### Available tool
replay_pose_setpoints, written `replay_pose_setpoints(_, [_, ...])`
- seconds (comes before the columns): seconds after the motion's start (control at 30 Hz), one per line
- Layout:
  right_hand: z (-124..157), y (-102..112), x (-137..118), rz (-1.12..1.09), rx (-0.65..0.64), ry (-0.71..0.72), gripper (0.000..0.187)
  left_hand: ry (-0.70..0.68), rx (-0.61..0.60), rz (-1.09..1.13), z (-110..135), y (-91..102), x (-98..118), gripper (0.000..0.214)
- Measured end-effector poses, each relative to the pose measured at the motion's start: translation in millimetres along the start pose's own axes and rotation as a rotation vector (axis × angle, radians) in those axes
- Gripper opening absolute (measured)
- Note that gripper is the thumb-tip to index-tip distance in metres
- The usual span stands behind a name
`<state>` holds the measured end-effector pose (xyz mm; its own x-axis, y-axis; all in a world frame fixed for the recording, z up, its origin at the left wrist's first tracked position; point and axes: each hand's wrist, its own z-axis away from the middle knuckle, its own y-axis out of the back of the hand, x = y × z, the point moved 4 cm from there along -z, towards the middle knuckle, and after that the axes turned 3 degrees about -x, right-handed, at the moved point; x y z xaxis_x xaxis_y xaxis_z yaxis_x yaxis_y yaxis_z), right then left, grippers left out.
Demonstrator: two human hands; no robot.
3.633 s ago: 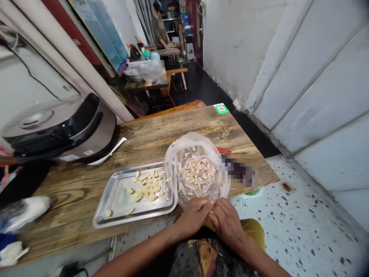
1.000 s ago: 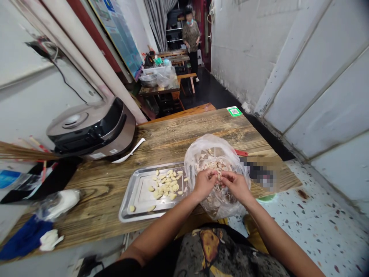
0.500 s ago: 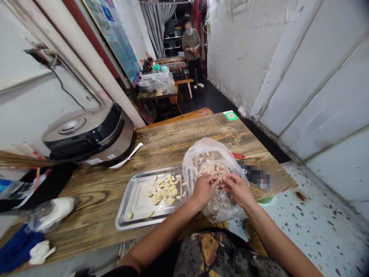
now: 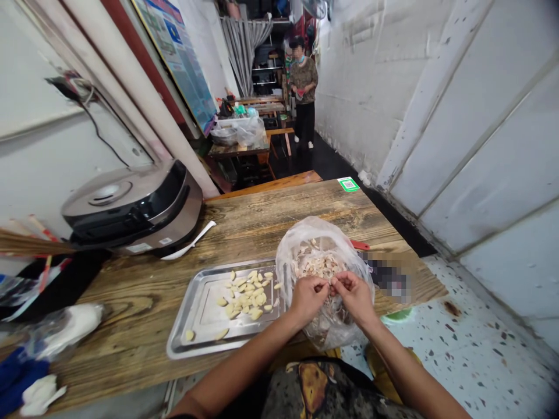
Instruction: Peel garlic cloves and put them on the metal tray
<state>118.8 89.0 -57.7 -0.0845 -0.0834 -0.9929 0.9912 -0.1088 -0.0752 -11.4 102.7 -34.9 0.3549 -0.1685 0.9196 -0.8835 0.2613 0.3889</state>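
My left hand (image 4: 308, 300) and my right hand (image 4: 354, 295) meet fingertip to fingertip over a clear plastic bag (image 4: 292, 247). Both are closed in a pinch on a small pale piece that looks like a garlic clove, mostly covered by the fingers. Papery garlic skins (image 4: 321, 265) fill the bag's open mouth just beneath. To the left of the bag lies a shallow metal tray (image 4: 186, 311), with several peeled garlic cloves (image 4: 247, 299) grouped toward its right side.
A rice cooker (image 4: 131, 203) and a white plastic spoon (image 4: 190, 241) stand left on the wooden table (image 4: 257, 215). Right of the bag are a red handle (image 4: 360, 245) and a dark, blurred object (image 4: 388, 276). A person (image 4: 304, 81) stands beyond, near other tables.
My fingertips have drawn closer together over the bag. The person in the background has stepped nearer, holding something reddish. The view has tilted slightly up.
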Motion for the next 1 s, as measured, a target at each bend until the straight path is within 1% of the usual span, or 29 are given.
replay_pose_setpoints(0.07, [0, -1, 2, -0.045, 0.017, 0.002, 0.026, -0.003, 0.06, -0.016, -1, -0.1, -3, 0.019])
replay_pose_setpoints(0.13, [2, -3, 3, -0.118, 0.028, -0.031, 0.027, 0.014, 0.111, -0.02, -3, 1.0, -5, 0.014])
replay_pose_setpoints(0.2, [4, -6, 4, -0.219, 0.015, -0.096, 0.028, 0.057, 0.119, 0.019, -6, 2.8, -6, 0.012])
replay_pose_setpoints(0.3, [8, -11, 2, -0.441, -0.063, -0.239, 0.028, 0.13, 0.143, 0.064, -11, 9.5, -7, 0.012])
replay_pose_setpoints(0.37, [11, -12, 0, -0.597, -0.142, -0.329, 0.027, 0.152, 0.185, 0.02, -13, 15.8, -9, 0.012])
replay_pose_setpoints(0.43, [12, -10, -3, -0.701, -0.201, -0.375, 0.026, 0.153, 0.194, -0.036, -15, 19.9, -12, 0.012])
replay_pose_setpoints(0.5, [10, -5, -5, -0.73, -0.203, -0.372, 0.028, 0.143, 0.145, -0.075, -15, 20.0, -13, 0.015])
replay_pose_setpoints(0.6, [7, 2, -4, -0.685, -0.11, -0.33, 0.03, 0.066, 0.042, -0.092, -11, 15.6, -6, 0.012])
replay_pose_setpoints(0.67, [6, 4, -4, -0.639, -0.034, -0.275, 0.03, 0.005, -0.007, -0.053, -7, 11.7, 3, 0.018])
replay_pose_setpoints(0.7, [6, 4, -4, -0.615, 0.002, -0.24, 0.03, -0.001, -0.029, -0.009, -6, 9.6, 7, 0.02])
replay_pose_setpoints(0.77, [6, 3, -4, -0.552, 0.05, -0.167, 0.03, 0.056, -0.069, 0.122, -5, 5.3, 10, 0.02])
replay_pose_setpoints(0.83, [8, 2, -3, -0.447, 0.061, -0.105, 0.03, 0.146, -0.083, 0.289, -5, 2.0, 7, 0.021])
replay_pose_setpoints(0.9, [9, 2, -1, -0.292, 0.052, -0.047, 0.028, 0.216, -0.058, 0.422, -6, 1.0, 2, 0.02])
replay_pose_setpoints(1.0, [11, 6, 0, 0.002, 0.032, 0.067, 0.027, 0.253, -0.04, 0.488, -5, 1.4, -3, 0.019])
